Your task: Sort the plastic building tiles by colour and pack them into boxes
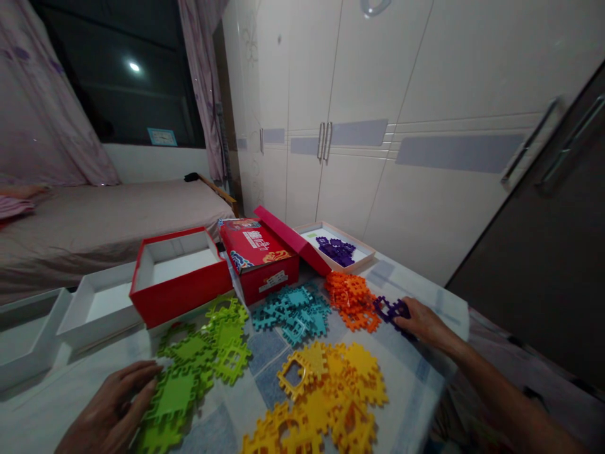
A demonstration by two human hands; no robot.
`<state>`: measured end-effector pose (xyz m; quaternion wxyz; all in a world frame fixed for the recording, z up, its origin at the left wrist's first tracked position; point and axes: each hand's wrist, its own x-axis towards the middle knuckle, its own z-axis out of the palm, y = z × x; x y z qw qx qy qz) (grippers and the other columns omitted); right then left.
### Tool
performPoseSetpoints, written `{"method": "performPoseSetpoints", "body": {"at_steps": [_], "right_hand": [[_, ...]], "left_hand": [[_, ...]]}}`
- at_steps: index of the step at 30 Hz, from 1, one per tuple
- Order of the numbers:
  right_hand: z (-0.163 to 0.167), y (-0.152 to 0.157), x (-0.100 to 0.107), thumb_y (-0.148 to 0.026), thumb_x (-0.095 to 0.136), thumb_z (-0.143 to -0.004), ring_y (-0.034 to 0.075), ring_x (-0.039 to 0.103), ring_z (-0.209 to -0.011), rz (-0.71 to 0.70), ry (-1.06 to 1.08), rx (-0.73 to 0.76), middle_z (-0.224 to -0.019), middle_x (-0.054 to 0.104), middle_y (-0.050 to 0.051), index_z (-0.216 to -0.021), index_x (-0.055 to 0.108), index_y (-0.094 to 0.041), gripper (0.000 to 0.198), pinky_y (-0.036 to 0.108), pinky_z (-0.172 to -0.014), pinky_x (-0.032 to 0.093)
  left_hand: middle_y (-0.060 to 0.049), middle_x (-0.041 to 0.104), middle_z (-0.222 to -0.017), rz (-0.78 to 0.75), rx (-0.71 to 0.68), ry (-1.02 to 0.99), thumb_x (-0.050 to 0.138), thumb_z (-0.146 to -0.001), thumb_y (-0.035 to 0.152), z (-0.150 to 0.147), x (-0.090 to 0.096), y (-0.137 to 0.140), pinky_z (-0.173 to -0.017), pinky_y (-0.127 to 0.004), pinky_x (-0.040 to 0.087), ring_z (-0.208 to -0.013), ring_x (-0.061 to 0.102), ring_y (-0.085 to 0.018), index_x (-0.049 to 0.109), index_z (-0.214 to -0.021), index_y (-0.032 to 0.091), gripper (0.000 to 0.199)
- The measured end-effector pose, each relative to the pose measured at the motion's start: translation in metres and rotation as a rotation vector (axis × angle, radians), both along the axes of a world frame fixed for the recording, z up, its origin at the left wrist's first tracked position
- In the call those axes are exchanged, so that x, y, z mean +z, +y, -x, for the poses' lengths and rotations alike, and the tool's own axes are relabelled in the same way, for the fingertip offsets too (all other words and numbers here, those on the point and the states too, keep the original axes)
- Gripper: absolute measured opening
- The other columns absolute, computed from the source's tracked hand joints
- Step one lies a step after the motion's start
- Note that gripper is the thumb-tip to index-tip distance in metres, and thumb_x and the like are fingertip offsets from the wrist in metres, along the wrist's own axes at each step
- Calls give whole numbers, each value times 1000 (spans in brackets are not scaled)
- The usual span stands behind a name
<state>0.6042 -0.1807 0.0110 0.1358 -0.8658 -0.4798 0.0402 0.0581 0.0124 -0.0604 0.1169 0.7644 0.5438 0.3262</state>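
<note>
My right hand [422, 320] pinches dark purple interlocking plastic tiles [388, 309] at the table's right side, just beyond the pile of orange tiles [352, 296]. At the lower left, my left hand [116, 407] rests with its fingers stretched out and the thumb apart. Its fingertips lie against the edge of the green tiles [174, 391]; nothing shows in its grasp. Yellow tiles [326, 403] are heaped at the front middle, and blue tiles [295, 312] lie behind them. More purple tiles [334, 250] sit in a shallow white tray [363, 257] at the back.
A red printed box [269, 280] stands behind the blue pile, with a pink-red lid [293, 238] leaning on it. To its left are a red open box [184, 287] and white open boxes [101, 309]. A bed [118, 208] and white wardrobe [359, 189] stand behind the table.
</note>
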Motion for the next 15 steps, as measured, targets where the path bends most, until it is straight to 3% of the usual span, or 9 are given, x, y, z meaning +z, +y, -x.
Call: {"method": "performPoseSetpoints", "body": {"at_steps": [4,9,15], "right_hand": [[5,-9,0,-40,50,-71,21,58,-76,-66,-19,-89,-79,60,7,-73,49,-20,20,28,-65,42],[13,-22,-9,-42,56,-69,22,57,-81,-21,-81,-37,-84,59,7,-77,49,-21,24,30,-70,42],[16,-22,-11,-35,54,-70,21,57,-80,-87,-115,-57,-87,57,8,-82,48,-20,20,29,-71,42]], "left_hand": [[-2,61,-118,121,-68,-62,46,-79,60,5,-4,2,-83,-27,54,-104,62,-21,65,-95,28,41],[-1,60,-119,135,-78,-61,46,-81,54,6,-8,3,-93,-32,49,-108,60,-23,63,-97,29,34],[-1,63,-115,85,-58,-39,45,-80,57,4,-5,2,-84,-26,53,-101,63,-20,65,-95,28,37]]}}
